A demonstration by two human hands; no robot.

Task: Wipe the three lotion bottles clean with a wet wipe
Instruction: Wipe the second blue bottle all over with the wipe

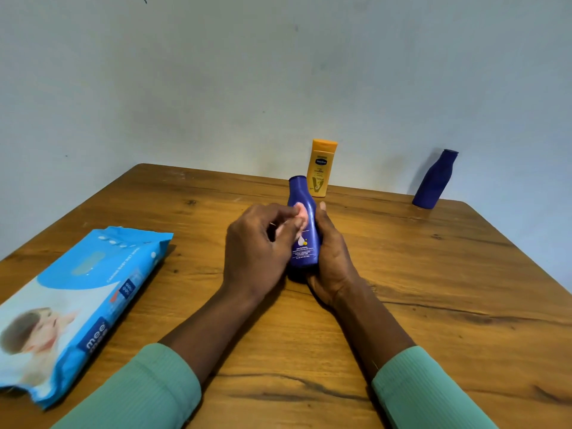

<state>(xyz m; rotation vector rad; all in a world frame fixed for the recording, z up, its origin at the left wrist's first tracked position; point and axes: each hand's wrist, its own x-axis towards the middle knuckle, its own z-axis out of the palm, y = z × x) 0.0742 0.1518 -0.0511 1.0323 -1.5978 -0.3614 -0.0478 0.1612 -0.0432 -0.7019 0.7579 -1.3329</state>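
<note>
A dark blue lotion bottle [305, 246] stands upright at the middle of the wooden table [433, 289]. My right hand [332, 258] grips its right side and base. My left hand [260, 252] pinches a small pale pink wet wipe [301, 213] against the bottle's upper front. Behind it, by the wall, stands a yellow lotion bottle [320, 168]. A second dark blue bottle [435, 181] stands at the far right corner, apart from both hands.
A light blue pack of baby wet wipes [74, 301] lies flat on the left of the table, reaching its near left edge. A pale wall runs along the table's far edge.
</note>
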